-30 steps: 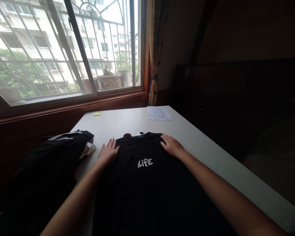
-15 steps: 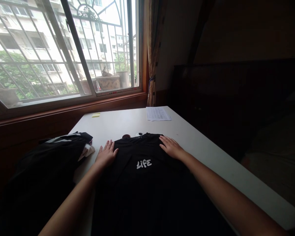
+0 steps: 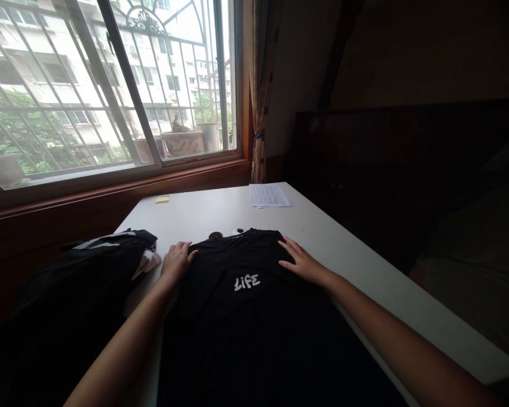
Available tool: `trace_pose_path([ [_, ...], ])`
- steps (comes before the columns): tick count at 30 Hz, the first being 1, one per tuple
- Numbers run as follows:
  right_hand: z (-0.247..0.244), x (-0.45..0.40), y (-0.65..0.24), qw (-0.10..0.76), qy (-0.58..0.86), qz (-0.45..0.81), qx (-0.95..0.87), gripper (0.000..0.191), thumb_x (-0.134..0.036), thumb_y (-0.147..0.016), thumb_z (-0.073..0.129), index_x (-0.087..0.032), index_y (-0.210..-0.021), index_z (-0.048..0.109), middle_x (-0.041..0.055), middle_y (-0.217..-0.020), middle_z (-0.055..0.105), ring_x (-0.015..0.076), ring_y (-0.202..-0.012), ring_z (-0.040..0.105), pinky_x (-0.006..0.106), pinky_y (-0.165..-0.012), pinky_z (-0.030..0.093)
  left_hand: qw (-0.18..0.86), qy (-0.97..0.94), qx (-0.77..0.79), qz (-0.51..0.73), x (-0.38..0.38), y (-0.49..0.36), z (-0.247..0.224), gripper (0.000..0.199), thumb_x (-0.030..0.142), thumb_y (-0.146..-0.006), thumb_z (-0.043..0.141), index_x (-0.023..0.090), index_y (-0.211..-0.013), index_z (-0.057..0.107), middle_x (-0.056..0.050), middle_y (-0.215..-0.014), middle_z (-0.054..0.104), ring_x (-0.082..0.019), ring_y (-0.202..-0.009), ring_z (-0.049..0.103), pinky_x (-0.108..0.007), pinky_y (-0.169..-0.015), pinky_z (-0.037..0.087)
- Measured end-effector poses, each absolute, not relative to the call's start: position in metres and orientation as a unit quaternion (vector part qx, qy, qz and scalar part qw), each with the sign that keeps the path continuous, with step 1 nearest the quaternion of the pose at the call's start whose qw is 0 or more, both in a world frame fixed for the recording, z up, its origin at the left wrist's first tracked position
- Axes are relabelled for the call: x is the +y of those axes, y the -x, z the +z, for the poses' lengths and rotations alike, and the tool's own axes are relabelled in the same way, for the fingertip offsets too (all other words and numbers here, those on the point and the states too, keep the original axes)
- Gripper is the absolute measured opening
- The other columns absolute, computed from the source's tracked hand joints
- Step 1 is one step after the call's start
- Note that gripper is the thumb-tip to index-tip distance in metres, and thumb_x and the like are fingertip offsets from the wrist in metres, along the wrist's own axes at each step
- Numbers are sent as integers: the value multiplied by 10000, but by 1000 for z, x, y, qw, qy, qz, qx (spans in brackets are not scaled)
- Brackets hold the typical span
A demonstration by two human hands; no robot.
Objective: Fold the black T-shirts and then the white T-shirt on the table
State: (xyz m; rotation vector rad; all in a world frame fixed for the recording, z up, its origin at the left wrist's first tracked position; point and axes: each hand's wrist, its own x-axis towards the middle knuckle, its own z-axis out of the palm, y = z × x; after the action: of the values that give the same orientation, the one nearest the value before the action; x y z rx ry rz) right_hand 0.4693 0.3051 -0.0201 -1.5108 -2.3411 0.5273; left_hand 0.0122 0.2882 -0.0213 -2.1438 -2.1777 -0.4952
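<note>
A black T-shirt [image 3: 237, 316] lies spread on the white table [image 3: 220, 209], its collar toward the far end and white "LIFE" lettering on the chest. At its left shoulder edge rests my left hand [image 3: 178, 261], fingers bent a little and thumb out over the cloth. My right hand [image 3: 302, 261] touches the opposite shoulder, with thumb and fingers apart. Neither hand visibly grips the fabric. Just past the collar, a round brown object [image 3: 215, 235] and a small white-and-black object [image 3: 239, 231] show in part.
To the left sits a pile of dark clothes [image 3: 76, 294] with some pale cloth. Printed papers [image 3: 270, 195] and a yellow sticky note [image 3: 162, 199] lie at the table's far end. Beyond it are a barred window [image 3: 110, 90] and a tied curtain [image 3: 258, 113].
My left hand has shifted slightly left, its fingers more bent. My right hand has turned a little and its thumb has spread from the fingers. The shirt lies nearly the same.
</note>
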Motion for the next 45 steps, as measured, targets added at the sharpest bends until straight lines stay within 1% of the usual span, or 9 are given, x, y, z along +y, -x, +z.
trace_pose_path([
  [3, -17, 281, -488, 212, 563, 246, -760, 806, -601, -879, 584, -299, -1577, 319, 89, -1644, 262, 296, -1457, 384, 418, -1145, 408, 9, 670, -719, -186, 299, -2, -21, 438, 398, -983, 536, 151, -1337, 611, -171, -1299, 625, -328, -1215, 581, -443, -1079, 424],
  [6, -13, 254, -509, 220, 623, 266, -701, 709, -528, -882, 580, -274, -1518, 397, 119, -1407, 514, 270, -1171, 614, 380, -940, 540, -27, 656, -726, -206, 309, 7, -20, 383, 350, -942, 591, 168, -1275, 641, -138, -1163, 676, -273, -1085, 655, -388, -1006, 478],
  [8, -8, 237, -519, 200, 649, 263, -685, 649, -509, -889, 567, -252, -1472, 444, 99, -1186, 625, 256, -980, 657, 373, -829, 549, -59, 652, -725, -213, 314, 11, -18, 337, 337, -910, 619, 189, -1209, 667, -101, -1068, 713, -253, -1024, 679, -353, -930, 512],
  [11, -2, 215, -523, 162, 666, 264, -679, 589, -505, -870, 592, -240, -1389, 506, 42, -904, 665, 246, -824, 655, 351, -724, 511, -105, 650, -719, -221, 317, 13, -13, 242, 342, -874, 635, 208, -1065, 701, -60, -962, 749, -244, -960, 697, -323, -841, 528],
  [15, 0, 197, -517, 164, 669, 272, -672, 544, -445, -832, 635, -258, -1331, 526, -3, -774, 661, 238, -774, 658, 323, -675, 463, -140, 644, -716, -231, 315, 13, -10, 201, 369, -864, 613, 203, -926, 706, -55, -904, 758, -242, -909, 699, -305, -774, 521],
  [25, -8, 215, -515, 194, 672, 260, -666, 542, -368, -891, 526, -231, -1409, 445, -16, -792, 625, 220, -781, 643, 305, -677, 441, -96, 615, -740, -255, 322, 17, -18, 145, 327, -861, 603, 193, -841, 656, -75, -912, 705, -244, -935, 664, -324, -818, 500],
  [31, -7, 253, -508, 179, 657, 241, -692, 457, -343, -931, 497, -240, -1373, 448, 64, -961, 684, 244, -875, 671, 319, -725, 485, -44, 592, -758, -271, 321, 25, -20, 133, 326, -888, 566, 215, -839, 622, -80, -969, 676, -253, -1001, 634, -347, -881, 495],
  [38, 3, 304, -490, 137, 636, 215, -728, 349, -358, -1042, 398, -236, -1353, 497, 117, -1076, 724, 222, -825, 694, 306, -689, 524, -2, 565, -773, -289, 319, 33, -25, 148, 335, -877, 541, 211, -850, 618, -95, -995, 673, -267, -988, 632, -367, -888, 492],
  [45, 36, 338, -463, 121, 612, 66, -778, 358, -376, -984, 633, -184, -1285, 608, 99, -1306, 612, 235, -1090, 641, 449, -918, 565, 19, 548, -780, -302, 318, 32, -30, 159, 334, -886, 518, 206, -861, 608, -104, -1008, 682, -273, -995, 637, -374, -914, 484],
])
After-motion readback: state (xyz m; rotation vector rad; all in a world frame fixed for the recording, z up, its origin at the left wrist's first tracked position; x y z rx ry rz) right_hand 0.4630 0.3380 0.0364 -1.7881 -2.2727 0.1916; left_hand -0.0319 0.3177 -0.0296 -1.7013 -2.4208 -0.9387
